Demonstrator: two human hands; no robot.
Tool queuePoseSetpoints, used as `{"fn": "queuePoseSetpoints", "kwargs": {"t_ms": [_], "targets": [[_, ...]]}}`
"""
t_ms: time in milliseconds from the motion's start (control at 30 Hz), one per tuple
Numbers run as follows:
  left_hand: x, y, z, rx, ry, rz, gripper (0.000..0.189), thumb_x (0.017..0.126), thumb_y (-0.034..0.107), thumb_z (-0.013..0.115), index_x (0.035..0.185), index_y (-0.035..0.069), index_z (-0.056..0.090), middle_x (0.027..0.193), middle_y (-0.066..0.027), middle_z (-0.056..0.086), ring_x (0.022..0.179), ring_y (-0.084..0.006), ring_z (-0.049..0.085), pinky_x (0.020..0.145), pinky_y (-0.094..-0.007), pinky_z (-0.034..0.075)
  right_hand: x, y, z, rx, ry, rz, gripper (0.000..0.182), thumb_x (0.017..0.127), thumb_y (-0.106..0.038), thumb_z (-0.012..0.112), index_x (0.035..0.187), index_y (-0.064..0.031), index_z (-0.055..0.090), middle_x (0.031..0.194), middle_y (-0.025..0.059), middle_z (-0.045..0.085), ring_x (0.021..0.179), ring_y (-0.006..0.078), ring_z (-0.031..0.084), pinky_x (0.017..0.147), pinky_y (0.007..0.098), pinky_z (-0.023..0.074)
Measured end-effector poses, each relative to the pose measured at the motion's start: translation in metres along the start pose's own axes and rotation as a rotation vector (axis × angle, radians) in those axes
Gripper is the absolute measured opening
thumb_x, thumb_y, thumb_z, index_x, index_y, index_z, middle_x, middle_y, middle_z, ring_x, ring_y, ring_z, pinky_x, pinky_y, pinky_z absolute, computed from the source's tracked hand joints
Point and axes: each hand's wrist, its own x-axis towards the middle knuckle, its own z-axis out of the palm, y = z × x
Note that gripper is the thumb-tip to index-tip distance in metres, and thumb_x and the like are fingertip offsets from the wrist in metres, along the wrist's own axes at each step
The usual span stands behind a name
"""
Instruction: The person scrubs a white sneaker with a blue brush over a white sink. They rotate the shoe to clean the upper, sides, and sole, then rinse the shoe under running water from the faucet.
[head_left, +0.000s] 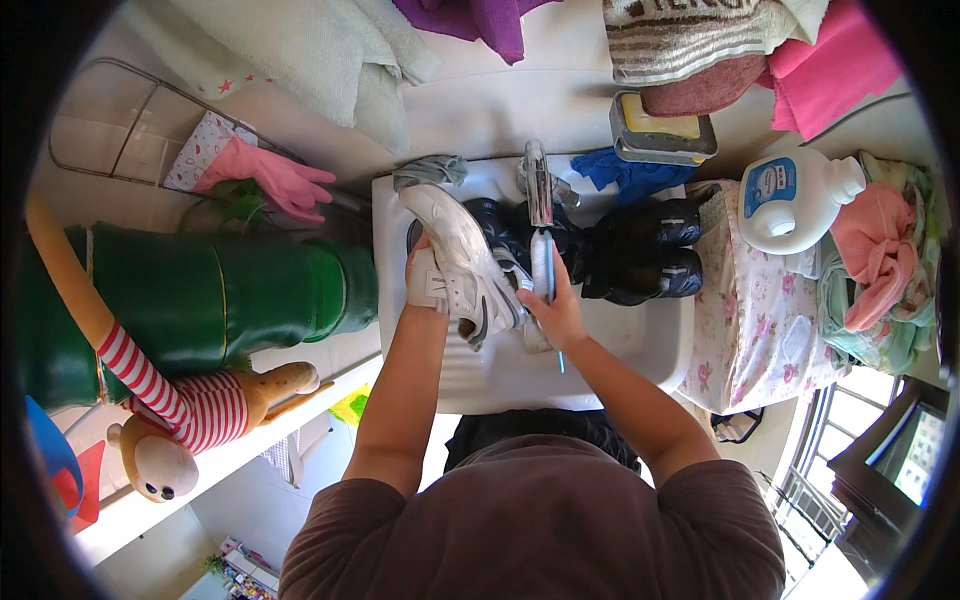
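Observation:
A white and silver sneaker (465, 255) is held tilted over a white ceramic washbasin (645, 337). My left hand (418, 251) grips it from the left, mostly hidden behind the shoe and its pale tongue (429, 283), which bears writing. In my right hand (561, 315) is a scrubbing brush (543, 262) with white bristles and a blue handle. The brush is upright just below the chrome faucet (538, 184), close to the sneaker's right side. Black shoes (645, 255) lie in the basin behind and to the right; some are partly covered by the sneaker and brush.
A grey cloth (431, 171) and a blue cloth (626, 174) lie on the basin's back rim. Beside it stands a white detergent jug (795, 199) on a floral cover (757, 322). Left are a large green cylinder (277, 285), a plush monkey (217, 412) and a pink rubber glove (262, 176).

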Motion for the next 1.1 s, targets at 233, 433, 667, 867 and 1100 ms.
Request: {"fn": "queuePoseSetpoints", "kwargs": {"t_ms": [233, 433, 667, 867, 1100], "targets": [[-0.009, -0.021, 0.046, 0.036, -0.033, -0.035, 0.038, 0.095, 0.033, 0.043, 0.117, 0.004, 0.056, 0.11, -0.013, 0.062, 0.099, -0.0281, 0.061, 0.091, -0.0433, 0.046, 0.048, -0.029, 0.002, 0.257, -0.477, 0.198, 0.092, 0.067, -0.016, 0.081, 0.141, -0.0046, 0.027, 0.127, 0.0102, 0.049, 0.113, 0.0182, 0.048, 0.097, 0.0303, 0.0373], [-0.043, -0.007, 0.073, 0.146, -0.139, 0.028, 0.063, 0.091, 0.051, 0.04, 0.132, 0.004, 0.041, 0.129, -0.0145, 0.051, 0.115, -0.0323, 0.051, 0.102, -0.0475, 0.035, 0.051, -0.057, 0.012, 0.401, -0.484, 0.36, 0.091, 0.063, -0.02, 0.083, 0.138, -0.0066, 0.033, 0.119, 0.0085, 0.056, 0.105, 0.0169, 0.054, 0.093, 0.0311, 0.0407], [-0.077, -0.028, 0.042, 0.856, 0.248, 0.214, 0.058, 0.088, 0.021, 0.06, 0.136, 0.003, 0.033, 0.129, -0.0084, 0.047, 0.114, -0.022, 0.048, 0.097, -0.0353, 0.041, 0.041, -0.07, 0.021, 0.323, -0.403, 0.328, 0.084, 0.071, -0.019, 0.079, 0.139, -0.0063, 0.033, 0.121, 0.007, 0.054, 0.106, 0.0173, 0.053, 0.093, 0.0305, 0.0409], [-0.046, -0.027, 0.02, 1.102, 0.359, 0.408, 0.048, 0.089, 0.018, 0.059, 0.13, 0.001, 0.042, 0.125, -0.0096, 0.05, 0.109, -0.0171, 0.051, 0.09, -0.0293, 0.043, 0.009, -0.042, 0.012, -0.394, -0.041, -0.236, 0.039, 0.096, -0.021, 0.046, 0.134, -0.0116, 0.045, 0.112, 0.0106, 0.062, 0.094, 0.0193, 0.061, 0.08, 0.0319, 0.0469], [-0.025, -0.059, 0.033, 0.902, 0.449, 0.538, 0.047, 0.092, 0.025, 0.056, 0.129, 0.0, 0.043, 0.119, -0.0092, 0.054, 0.105, -0.0162, 0.052, 0.089, -0.0278, 0.042, 0.007, -0.052, 0.019, -0.739, -0.09, -0.044, 0.034, 0.094, -0.025, 0.048, 0.128, -0.023, 0.052, 0.094, 0.0222, 0.062, 0.082, 0.0401, 0.059, 0.069, 0.0435, 0.0483]]}}
